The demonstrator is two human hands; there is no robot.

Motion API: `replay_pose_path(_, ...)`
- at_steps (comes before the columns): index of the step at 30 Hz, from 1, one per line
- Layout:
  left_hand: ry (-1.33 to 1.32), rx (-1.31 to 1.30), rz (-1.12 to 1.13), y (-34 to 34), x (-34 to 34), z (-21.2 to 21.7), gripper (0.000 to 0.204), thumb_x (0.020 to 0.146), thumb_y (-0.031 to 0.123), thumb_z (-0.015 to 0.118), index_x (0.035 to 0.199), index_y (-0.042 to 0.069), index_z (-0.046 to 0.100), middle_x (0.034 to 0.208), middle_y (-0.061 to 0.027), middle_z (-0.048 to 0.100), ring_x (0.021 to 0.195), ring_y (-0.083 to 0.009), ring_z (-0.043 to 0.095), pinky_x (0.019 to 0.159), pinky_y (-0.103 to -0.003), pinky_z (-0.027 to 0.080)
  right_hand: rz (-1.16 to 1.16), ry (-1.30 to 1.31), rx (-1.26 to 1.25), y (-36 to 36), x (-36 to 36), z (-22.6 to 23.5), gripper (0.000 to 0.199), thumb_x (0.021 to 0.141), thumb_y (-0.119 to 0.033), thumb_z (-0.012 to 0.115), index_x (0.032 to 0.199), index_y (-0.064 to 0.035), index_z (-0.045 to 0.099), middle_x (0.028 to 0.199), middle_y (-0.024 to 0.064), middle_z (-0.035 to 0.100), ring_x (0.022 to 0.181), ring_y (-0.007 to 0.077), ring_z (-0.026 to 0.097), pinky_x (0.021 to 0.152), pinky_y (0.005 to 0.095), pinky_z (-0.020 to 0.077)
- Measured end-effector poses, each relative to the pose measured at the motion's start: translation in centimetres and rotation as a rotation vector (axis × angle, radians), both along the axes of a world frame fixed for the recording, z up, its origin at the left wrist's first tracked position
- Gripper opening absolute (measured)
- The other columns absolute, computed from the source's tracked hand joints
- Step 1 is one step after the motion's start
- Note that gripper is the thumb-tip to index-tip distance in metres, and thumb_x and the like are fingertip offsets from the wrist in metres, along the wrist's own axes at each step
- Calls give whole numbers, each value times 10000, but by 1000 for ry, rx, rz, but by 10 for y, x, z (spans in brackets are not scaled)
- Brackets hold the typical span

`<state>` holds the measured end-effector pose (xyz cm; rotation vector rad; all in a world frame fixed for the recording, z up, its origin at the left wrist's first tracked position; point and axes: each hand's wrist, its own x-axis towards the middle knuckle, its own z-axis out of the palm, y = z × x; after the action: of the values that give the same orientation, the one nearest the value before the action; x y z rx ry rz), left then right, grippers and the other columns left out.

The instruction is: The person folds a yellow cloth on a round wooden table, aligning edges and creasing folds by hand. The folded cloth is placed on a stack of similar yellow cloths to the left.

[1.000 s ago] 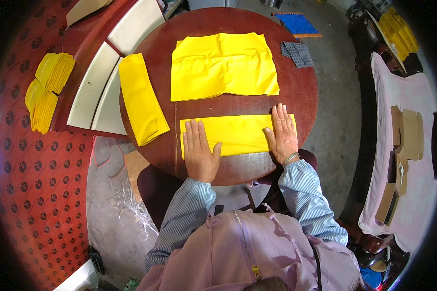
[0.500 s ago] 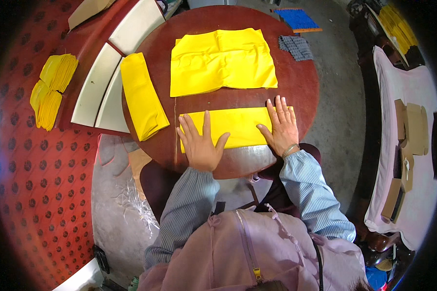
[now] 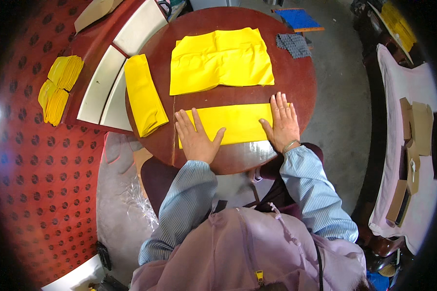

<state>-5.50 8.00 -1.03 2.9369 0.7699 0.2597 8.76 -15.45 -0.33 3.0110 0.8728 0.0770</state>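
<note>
A long folded piece of yellow cloth (image 3: 235, 123) lies flat across the near part of the round table. My left hand (image 3: 199, 141) rests palm down on its left end, fingers spread and thumb pointing inward. On the opposite end my right hand (image 3: 282, 125) also lies flat, fingers stretched away from me, with a bangle at the wrist. Beyond both hands is a wider stack of yellow cloth (image 3: 221, 60), creased on top. A narrow folded yellow bundle (image 3: 145, 94) sits slanted at the table's left side.
The round dark red table (image 3: 199, 99) carries a grey textured cloth (image 3: 294, 45) at its far right edge. Folded yellow stacks (image 3: 57, 99) lie on the red patterned surface at left. Opened cardboard boxes (image 3: 420, 128) rest on a pink-covered surface at right.
The whole view has shifted slightly. Both hands stay flat on the two ends of the folded yellow cloth, with little movement; the other cloths lie as before.
</note>
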Motion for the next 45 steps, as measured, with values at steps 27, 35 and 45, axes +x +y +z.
replay_pose_path(27, -173, -20, -173, 29, -14, 4, 1000, 953, 573, 686, 1629, -50, 293, 1696, -322, 259, 1597, -470, 223, 1299, -533, 212, 12, 13, 44, 0, -2, 4, 807, 1085, -578, 427, 1683, -63, 257, 1773, 137, 190, 1653, 269, 119, 1340, 458, 90)
replay_pose_path(35, -285, -25, -206, 27, -11, 8, 963, 914, 470, 775, 1589, -82, 364, 1657, -340, 331, 1560, -485, 315, 1250, -572, 308, -8, 80, -44, 3, -3, 14, 809, 1093, -632, 354, 1694, -103, 235, 1780, 123, 167, 1656, 270, 85, 1343, 453, 61)
replay_pose_path(45, -8, -25, -82, 23, -10, 14, 1149, 891, 762, 623, 1667, 10, 232, 1741, -256, 180, 1630, -408, 141, 1296, -601, 138, 21, -1, 1, 2, -2, 4, 923, 1046, -713, 400, 1679, -56, 259, 1762, 164, 208, 1649, 296, 132, 1336, 480, 99)
